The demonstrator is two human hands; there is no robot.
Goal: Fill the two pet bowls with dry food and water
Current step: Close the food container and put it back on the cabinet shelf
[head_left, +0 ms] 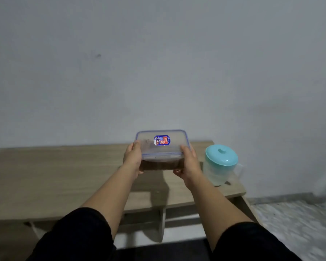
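A low wooden table (64, 178) with a light wood-grain top spans the lower middle of the frame, from the left edge to right of centre, set against a plain grey wall (158, 63). Its supports show beneath the front edge at centre and at the right end. One item stands directly on the top: a translucent jug (219, 166) with a turquoise knobbed lid, upright near the right end. The table stands on a pale speckled floor (299, 223), visible at lower right.
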